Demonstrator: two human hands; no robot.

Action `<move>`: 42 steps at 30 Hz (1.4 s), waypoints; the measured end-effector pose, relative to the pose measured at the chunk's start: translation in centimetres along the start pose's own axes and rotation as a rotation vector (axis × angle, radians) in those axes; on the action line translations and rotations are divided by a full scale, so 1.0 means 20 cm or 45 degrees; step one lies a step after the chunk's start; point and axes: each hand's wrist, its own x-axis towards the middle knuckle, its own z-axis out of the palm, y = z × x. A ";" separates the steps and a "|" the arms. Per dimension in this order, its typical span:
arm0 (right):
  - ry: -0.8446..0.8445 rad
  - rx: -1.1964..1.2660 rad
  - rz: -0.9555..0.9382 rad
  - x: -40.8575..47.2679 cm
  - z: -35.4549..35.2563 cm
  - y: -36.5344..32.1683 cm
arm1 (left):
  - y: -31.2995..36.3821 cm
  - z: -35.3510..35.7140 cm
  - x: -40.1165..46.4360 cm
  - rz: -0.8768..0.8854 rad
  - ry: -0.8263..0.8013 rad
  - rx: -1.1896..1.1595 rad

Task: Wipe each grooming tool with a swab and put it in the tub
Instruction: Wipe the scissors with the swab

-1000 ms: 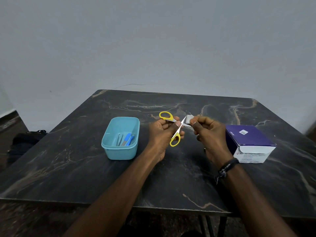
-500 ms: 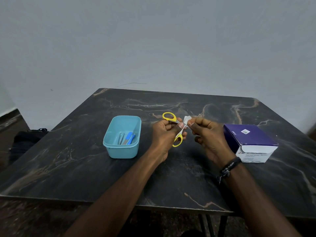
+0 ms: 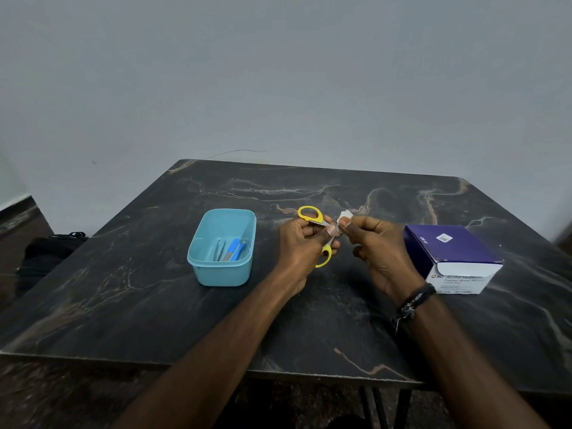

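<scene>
Nearest me, my two forearms reach out over the dark marble table [image 3: 123, 289], a black bracelet [image 3: 413, 300] on my right wrist. My left hand [image 3: 305, 246] is curled round the scissors [image 3: 311, 215], gripping them at the middle so the yellow loops stick out above and below my fist and the blades point across to my other hand. My right hand [image 3: 376, 243] pinches the small white swab [image 3: 344, 217] between thumb and fingers, right against the metal, which is how I judge I am wiping the blades. The blades themselves are mostly covered by my thumbs and the swab, so I cannot tell whether they lie spread or together. To the left, well apart from my hands, stands the blue tub [image 3: 223, 274], with tweezers and blue-handled tools already lying in it; their exact kind is hard to make out. On the right sits the purple swab box [image 3: 448, 252], near my hand for the next one.
</scene>
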 end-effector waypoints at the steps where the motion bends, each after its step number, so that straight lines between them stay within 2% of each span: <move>1: 0.015 0.007 -0.004 0.00 0.00 0.00 | 0.00 0.00 0.00 -0.001 0.003 -0.003; 10: -0.059 -0.050 0.033 -0.01 0.01 0.00 | 0.00 0.00 0.00 -0.025 0.049 -0.023; 16: 0.069 0.050 0.004 0.00 0.00 0.00 | 0.00 0.01 0.00 -0.013 0.029 -0.027; 22: -0.077 -0.074 0.067 0.00 0.00 0.01 | 0.03 0.01 0.00 -0.067 0.057 -0.002; 29: 0.074 0.015 0.014 -0.01 0.00 0.00 | 0.01 0.02 0.00 -0.077 0.043 -0.005; 35: -0.071 -0.067 0.058 -0.01 0.02 0.01 | 0.00 0.01 0.02 -0.071 0.069 0.041; 42: 0.033 0.013 0.069 -0.02 0.01 -0.01 | 0.00 0.02 0.02 -0.064 0.038 0.055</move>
